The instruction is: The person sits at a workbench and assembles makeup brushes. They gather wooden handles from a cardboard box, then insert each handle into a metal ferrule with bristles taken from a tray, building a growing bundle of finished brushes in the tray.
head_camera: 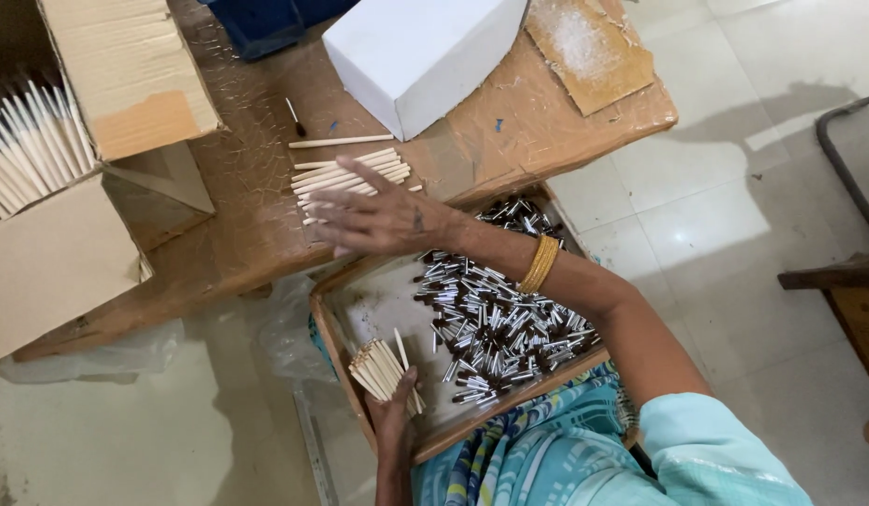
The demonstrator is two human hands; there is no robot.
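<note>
- My right hand (383,220) lies open, fingers spread flat on the loose wooden sticks (348,178) on the table (237,234).
- My left hand (394,412) grips a stick bundle (383,367) over the tray (378,305).
- Risk, I judge: a sideways push rolls the sticks off the table edge, or the bundle slips into the metal caps (495,328).

sticks (348,175) pale tan | box (420,52) white | bangle (539,263) gold

Matt pale wooden sticks (350,175) – glossy metal caps (495,328) – rough cardboard box (125,66).
</note>
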